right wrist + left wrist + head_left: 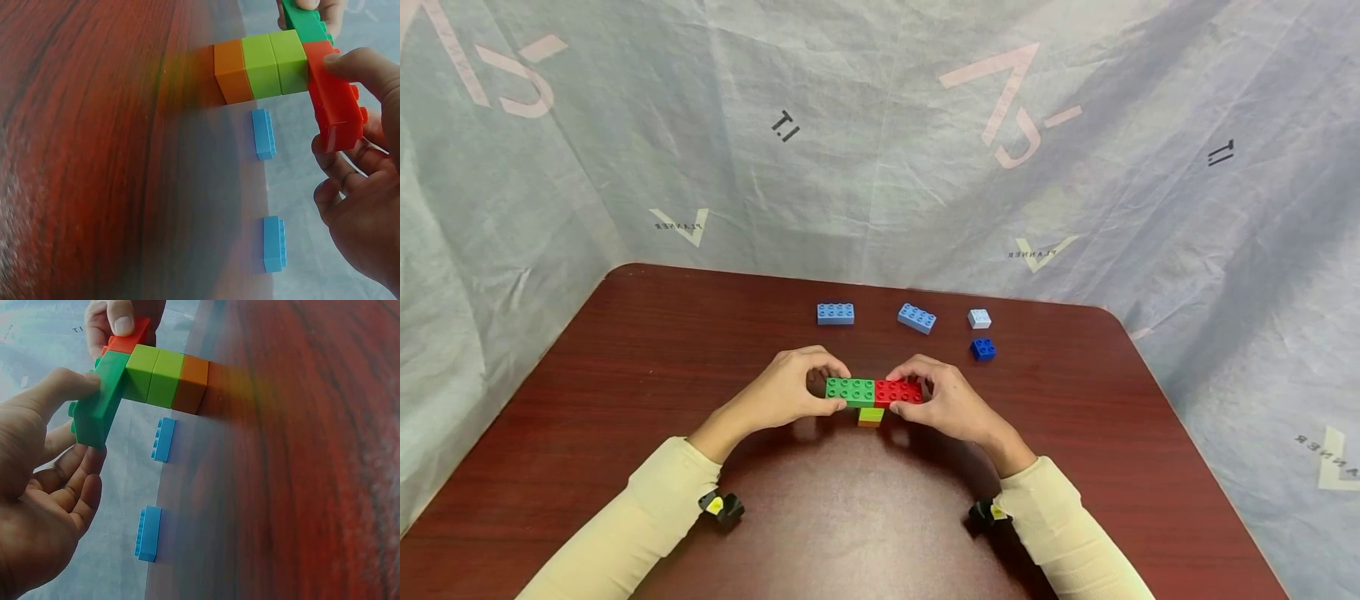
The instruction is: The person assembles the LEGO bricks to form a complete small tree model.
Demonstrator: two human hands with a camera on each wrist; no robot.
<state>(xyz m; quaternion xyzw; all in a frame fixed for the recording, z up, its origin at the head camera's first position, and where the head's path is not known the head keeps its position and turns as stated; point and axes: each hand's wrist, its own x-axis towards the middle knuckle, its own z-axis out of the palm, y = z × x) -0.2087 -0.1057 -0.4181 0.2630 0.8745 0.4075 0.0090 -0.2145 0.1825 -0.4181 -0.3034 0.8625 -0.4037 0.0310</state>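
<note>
A green brick (850,392) and a red brick (898,392) lie end to end, studs up, across the top of a short stack on the table. Two lime green bricks (275,62) and an orange brick (234,72) at the bottom make up that stack. My left hand (790,390) pinches the green brick, thumb on its near side and fingers on the far side. In the same way my right hand (947,398) pinches the red brick. The left wrist view shows the green brick (100,403) reaching out past the stack.
Behind the hands, two light blue bricks stand on the table, one at left (836,314) and one tilted at right (917,318). Further right are a pale blue small brick (979,318) and a dark blue small brick (982,349). A grey cloth (865,208) hangs behind the table (820,517).
</note>
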